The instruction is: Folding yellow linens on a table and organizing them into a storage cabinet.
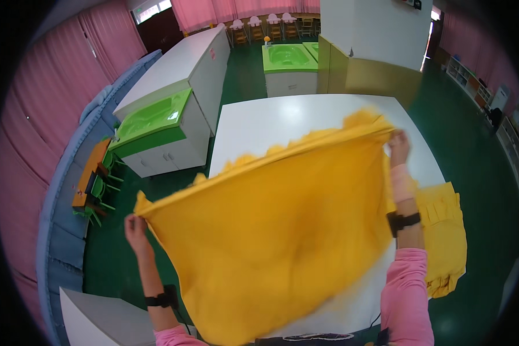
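Note:
A large yellow cloth [277,230] with a ruffled far edge is stretched between my two hands over the white table [254,121]. My left hand [137,230] is closed on its far left corner, out past the table's left side. Higher up, my right hand [399,147] grips the far right corner above the table, so the top edge slants up to the right. The cloth's lower part hangs toward me and looks slightly blurred. Beside my right forearm, another yellow ruffled cloth [444,236] lies at the table's right edge and hangs over it.
Green sinks on white cabinets stand at left [155,118] and far ahead [288,55]. A square pillar [375,46] rises behind the table. A white cabinet corner [98,314] is at lower left. Small green chairs [101,187] stand farther left.

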### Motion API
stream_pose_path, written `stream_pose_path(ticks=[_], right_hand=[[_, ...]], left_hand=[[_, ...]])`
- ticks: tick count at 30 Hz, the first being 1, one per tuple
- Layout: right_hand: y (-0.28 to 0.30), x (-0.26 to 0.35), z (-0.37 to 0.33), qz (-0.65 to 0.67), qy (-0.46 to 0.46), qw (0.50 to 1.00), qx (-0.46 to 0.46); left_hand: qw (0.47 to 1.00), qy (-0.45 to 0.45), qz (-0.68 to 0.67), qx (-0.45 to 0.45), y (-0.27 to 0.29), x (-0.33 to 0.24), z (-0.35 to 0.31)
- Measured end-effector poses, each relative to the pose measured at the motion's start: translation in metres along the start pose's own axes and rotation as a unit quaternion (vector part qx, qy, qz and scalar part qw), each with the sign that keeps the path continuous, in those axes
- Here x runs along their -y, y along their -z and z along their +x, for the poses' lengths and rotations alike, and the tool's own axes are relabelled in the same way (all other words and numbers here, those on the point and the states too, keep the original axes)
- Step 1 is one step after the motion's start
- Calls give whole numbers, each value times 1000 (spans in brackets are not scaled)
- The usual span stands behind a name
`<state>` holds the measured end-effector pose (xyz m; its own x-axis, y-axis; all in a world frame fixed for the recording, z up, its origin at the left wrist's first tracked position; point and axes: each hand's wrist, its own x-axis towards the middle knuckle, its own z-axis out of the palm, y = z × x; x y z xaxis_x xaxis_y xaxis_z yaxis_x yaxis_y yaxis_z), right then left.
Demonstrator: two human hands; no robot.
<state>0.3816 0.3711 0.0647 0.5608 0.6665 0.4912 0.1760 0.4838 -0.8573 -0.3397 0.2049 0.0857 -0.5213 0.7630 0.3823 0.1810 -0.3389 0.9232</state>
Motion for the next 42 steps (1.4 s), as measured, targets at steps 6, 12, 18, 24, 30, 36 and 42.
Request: stream_pose_path(ticks=[6,12,18,24,30,36,42], right_hand=[[159,175,-48,96,39,994,33],[357,153,-265,-80,-239,943,-217],[425,170,-423,45,-268,891,-365],[483,217,-448,20,-187,922,-338],[515,235,-477,21,-137,944,-300],[624,268,-551,16,-126,963,-239],[680,330,-599,-40,-128,952,-276]], left_hand=[[986,-82,-42,142,41,-145,-58],[862,123,288,398,81,-89,-212],[631,155,418,635,112,-25,-314],[704,-140,506,478,134,-72,-309],[724,-206,566,336,209,-67,-388],[775,24,589,226,222,-141,-480],[783,-118,592,146,281,-155,-526]])
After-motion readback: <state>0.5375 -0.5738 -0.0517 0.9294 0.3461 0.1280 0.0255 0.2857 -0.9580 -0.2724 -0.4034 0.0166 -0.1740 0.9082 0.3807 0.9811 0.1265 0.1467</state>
